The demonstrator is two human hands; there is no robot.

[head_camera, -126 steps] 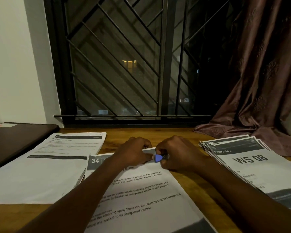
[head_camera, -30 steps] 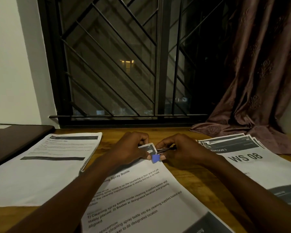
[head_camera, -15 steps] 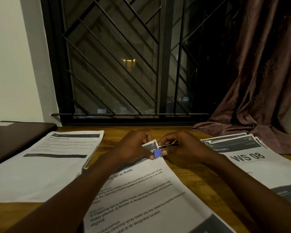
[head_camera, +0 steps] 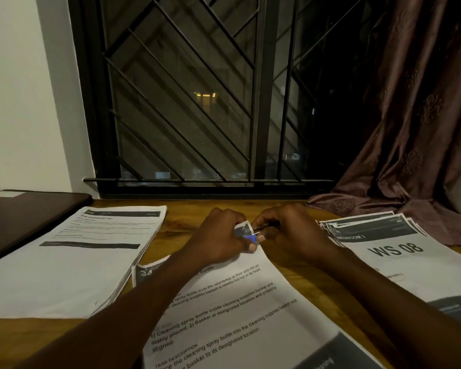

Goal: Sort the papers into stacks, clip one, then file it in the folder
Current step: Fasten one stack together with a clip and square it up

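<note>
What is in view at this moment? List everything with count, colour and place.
table: one, brown wood, under everything.
folder: one, dark brown, far left.
left stack: one, white paper, left of centre.
middle stack: one, white with dark header, centre, far corner lifted.
right stack: one, white, marked WS 08, fanned, right.
binder clip: one, blue, at the middle stack's lifted corner.
window grille: one, black, behind the table.
curtain: one, mauve-brown, right, draped onto the table.
wall: one, white, left.
left grip: one hand, pinches the lifted corner.
right grip: one hand, pinches the binder clip.
</note>
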